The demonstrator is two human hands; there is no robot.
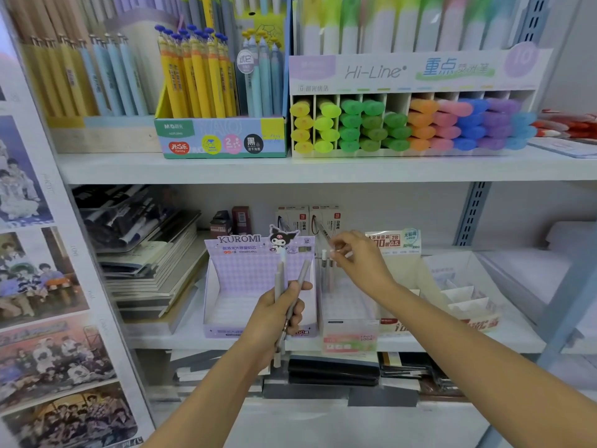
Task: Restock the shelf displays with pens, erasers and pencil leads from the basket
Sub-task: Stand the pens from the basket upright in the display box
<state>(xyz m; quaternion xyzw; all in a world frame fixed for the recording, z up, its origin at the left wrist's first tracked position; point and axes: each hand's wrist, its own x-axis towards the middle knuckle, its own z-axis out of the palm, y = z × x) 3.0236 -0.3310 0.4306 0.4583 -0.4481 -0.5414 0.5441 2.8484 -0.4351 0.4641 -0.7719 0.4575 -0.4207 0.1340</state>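
A single head-worn wide-angle view faces forward and slightly down, close to the white shelf (323,168) unit's tiers.

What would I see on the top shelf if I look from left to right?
Tan pen box → M&G pen box → highlighter rack → red packs.
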